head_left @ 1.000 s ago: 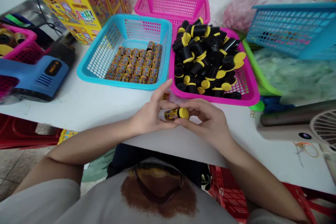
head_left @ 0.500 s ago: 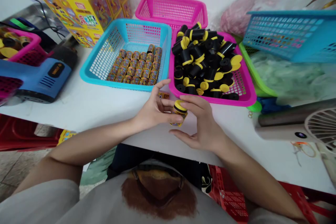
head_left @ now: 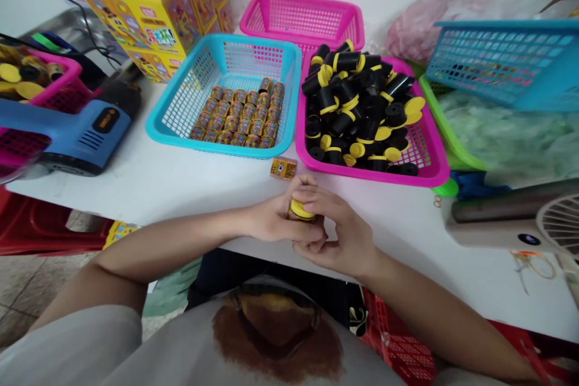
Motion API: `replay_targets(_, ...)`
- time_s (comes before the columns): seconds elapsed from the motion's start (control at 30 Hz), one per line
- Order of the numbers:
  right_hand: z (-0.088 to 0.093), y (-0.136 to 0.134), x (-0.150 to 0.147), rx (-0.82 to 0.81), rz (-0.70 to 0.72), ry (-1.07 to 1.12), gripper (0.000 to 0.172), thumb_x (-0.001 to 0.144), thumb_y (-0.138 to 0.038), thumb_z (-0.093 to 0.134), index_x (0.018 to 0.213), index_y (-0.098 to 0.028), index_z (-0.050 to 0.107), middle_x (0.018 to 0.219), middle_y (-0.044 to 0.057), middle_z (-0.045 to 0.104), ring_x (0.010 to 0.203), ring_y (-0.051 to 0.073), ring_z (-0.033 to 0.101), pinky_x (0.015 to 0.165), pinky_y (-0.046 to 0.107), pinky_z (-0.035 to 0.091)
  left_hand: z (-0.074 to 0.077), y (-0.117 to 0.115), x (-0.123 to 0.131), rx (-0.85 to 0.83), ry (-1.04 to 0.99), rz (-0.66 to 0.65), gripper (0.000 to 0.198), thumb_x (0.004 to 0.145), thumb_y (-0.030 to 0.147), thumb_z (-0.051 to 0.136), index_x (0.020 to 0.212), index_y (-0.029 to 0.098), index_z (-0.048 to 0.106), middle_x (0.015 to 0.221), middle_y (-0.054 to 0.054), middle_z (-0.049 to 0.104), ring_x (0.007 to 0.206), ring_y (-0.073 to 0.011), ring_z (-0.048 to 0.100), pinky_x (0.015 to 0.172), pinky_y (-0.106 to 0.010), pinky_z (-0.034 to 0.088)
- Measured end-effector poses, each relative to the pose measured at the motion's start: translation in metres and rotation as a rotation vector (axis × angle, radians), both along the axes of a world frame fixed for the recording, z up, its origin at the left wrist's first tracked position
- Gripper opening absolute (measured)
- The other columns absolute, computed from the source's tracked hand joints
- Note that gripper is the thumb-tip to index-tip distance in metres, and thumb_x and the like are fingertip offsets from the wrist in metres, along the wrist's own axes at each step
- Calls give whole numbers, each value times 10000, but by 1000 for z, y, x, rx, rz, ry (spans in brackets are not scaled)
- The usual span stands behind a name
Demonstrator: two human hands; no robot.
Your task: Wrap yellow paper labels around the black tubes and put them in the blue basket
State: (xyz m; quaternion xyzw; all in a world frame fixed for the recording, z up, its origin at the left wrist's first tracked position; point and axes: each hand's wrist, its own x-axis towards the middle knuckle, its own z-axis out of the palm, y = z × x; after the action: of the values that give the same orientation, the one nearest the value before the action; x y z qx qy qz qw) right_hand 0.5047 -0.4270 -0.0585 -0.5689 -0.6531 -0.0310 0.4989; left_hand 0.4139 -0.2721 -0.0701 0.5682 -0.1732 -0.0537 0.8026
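Both my hands close around a small printed canister with a yellow lid [head_left: 301, 212], and most of its body is hidden by my fingers. My left hand [head_left: 275, 218] holds it from one side, and my right hand [head_left: 337, 232] wraps over it from the other. Just above my hands, a small printed yellow-brown square [head_left: 283, 168] lies on the white table [head_left: 136, 187]. Rows of similar canisters [head_left: 237, 114] stand in a turquoise basket [head_left: 181, 96]. Black cylinders with yellow bands and lids [head_left: 355, 105] lie heaped in a pink basket [head_left: 362, 176].
A second pink basket [head_left: 303, 15] stands behind them. Yellow printed cartons [head_left: 149, 21] are stacked at the back left, beside a blue power tool [head_left: 76, 129]. At right are a tilted blue basket [head_left: 502, 63], a green tray with plastic bags [head_left: 452, 126] and a small fan [head_left: 520, 223].
My hands have closed in around the canister, which is now mostly covered. The small printed square on the table is no longer partly hidden by my left hand.
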Motion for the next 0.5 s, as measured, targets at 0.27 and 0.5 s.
replay_targets(0.27,-11,3,10,57,-124,-426,322,981,-244,689,1296,-254,627,1239,94,783,1219,262,724,1066,540,628,-5,-1,-5,239,-42,430,587,833,211,762,1183,290,298,865,84,447,571,-52,465,528,-189,378)
replay_targets(0.5,-1,-3,18,198,-162,-690,153,1003,-156,627,1101,-244,705,1151,47,785,1219,221,695,1162,555,573,-3,-10,-6,115,-158,453,636,864,232,802,1180,290,253,780,106,466,559,-54,483,527,-170,354)
